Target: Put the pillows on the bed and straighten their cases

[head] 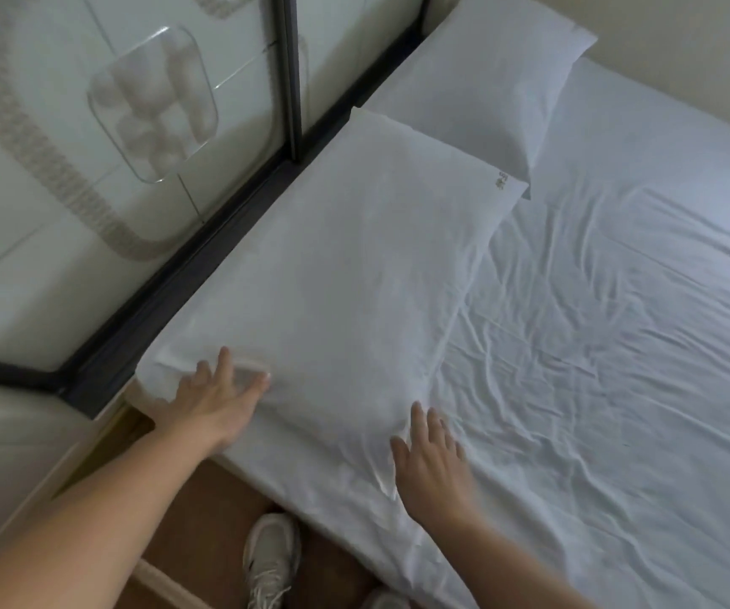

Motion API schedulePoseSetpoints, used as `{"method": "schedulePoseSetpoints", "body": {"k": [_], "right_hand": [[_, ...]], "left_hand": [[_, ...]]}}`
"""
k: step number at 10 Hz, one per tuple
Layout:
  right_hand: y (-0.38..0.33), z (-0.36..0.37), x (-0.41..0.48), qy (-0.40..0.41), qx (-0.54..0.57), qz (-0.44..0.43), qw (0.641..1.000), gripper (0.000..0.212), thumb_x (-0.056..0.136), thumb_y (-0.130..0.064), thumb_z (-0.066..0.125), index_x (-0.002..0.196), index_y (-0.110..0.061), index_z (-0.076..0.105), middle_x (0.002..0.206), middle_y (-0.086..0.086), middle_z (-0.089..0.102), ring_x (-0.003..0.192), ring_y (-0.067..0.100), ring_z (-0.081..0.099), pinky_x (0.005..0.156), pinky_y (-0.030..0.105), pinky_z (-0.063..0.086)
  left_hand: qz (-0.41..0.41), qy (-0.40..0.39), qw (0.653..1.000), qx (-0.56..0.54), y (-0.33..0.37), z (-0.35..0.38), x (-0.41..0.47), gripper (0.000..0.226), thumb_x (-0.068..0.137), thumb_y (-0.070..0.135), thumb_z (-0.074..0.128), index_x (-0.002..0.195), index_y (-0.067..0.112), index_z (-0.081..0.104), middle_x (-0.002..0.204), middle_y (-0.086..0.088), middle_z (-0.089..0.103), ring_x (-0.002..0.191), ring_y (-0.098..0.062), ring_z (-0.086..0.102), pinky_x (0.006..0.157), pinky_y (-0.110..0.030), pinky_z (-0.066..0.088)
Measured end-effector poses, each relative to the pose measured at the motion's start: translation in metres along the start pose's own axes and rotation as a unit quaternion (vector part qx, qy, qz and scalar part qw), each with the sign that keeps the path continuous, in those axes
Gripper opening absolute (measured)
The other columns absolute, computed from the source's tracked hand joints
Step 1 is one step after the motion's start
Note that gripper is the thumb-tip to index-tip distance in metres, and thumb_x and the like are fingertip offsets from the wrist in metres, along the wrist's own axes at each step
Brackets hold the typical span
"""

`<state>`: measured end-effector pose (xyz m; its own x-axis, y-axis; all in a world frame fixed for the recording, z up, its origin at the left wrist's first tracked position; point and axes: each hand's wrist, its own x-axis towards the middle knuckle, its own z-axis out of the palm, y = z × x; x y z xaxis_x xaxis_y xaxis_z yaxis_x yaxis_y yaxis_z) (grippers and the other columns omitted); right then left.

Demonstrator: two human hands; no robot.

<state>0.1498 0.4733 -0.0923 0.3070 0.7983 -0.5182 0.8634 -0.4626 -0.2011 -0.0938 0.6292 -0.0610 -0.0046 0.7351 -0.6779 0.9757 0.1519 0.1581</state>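
Observation:
Two white pillows lie along the head of the bed (617, 345), against the dark frame. The near pillow (345, 274) is flat, with a small embroidered mark at its far corner. The far pillow (481, 76) sits beyond it, partly overlapped by the near one. My left hand (218, 397) rests flat with fingers spread on the near pillow's left front corner, where the case is bunched. My right hand (431, 459) lies open on the pillow's right front corner, at the edge where case meets the wrinkled sheet.
A glossy patterned wardrobe door (112, 125) with a dark rail (205, 257) runs along the left of the bed. A white cabinet (7, 454) stands at lower left. My white shoe (271, 560) is on the brown floor by the mattress edge.

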Motion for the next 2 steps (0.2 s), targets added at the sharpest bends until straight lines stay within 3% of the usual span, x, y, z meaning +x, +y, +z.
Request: {"method": "schedulePoseSetpoints", "body": {"k": [1,2], "right_hand": [[-0.019,-0.043,-0.034,0.032,-0.001,-0.058,0.998,0.064,0.099,-0.046,0.027,0.153,-0.02,0.004,0.161,0.012,0.013,0.146,0.029,0.015,0.117,0.042,0.018],[-0.037,-0.083,-0.057,0.056,-0.021,-0.108,0.992,0.064,0.098,-0.044,0.033,0.152,-0.023,0.006,0.16,0.01,0.018,0.142,0.03,0.025,0.114,0.042,0.024]], "left_hand": [[0.035,0.0,0.999,-0.007,0.014,-0.019,-0.057,0.085,0.081,0.078,0.018,0.15,0.031,0.0,0.162,-0.004,0.006,0.144,-0.03,0.02,0.112,-0.056,0.022],[0.071,0.014,0.995,-0.062,0.024,-0.038,-0.1,0.082,0.085,0.072,0.026,0.151,0.027,0.006,0.161,-0.004,0.01,0.142,-0.03,0.025,0.112,-0.051,0.026]]}}
